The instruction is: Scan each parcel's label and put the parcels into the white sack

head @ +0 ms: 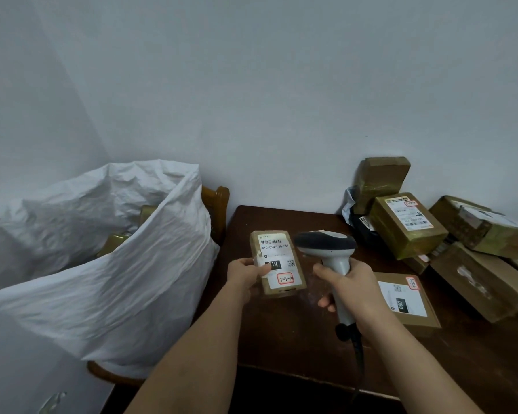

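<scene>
— Brown cardboard, that small parcel [277,262] in the left hand [245,271]: how is it held?

— By its left edge, thumb on the label side and the other fingers behind, curled round it. It hangs just above the dark wooden table [296,339], near the table's left edge, with its shipping label [277,261] turned up toward the camera. The label carries a barcode, printed digits, a QR code and a red-bordered sticker with handwriting.

— And the right hand [353,291]?

— Wrapped tight round the grey handle of a barcode scanner [331,258]. The scanner's dark head sits just right of the parcel's upper corner, over the table. Its black cable runs down past the table's front edge.

— Where is the white sack [102,264]?

— Left of the table, touching its left edge, propped on a wooden chair [219,204]. Its mouth gapes open, and brown boxes [117,240] show inside.

— What else lies on the table?

— A flat labelled box [407,297] just right of the scanner hand, partly hidden by the wrist. Beyond it, at the table's right rear, a loose pile of taped cardboard parcels [431,231] leans against the wall, one labelled box [405,224] tilted on top.
</scene>
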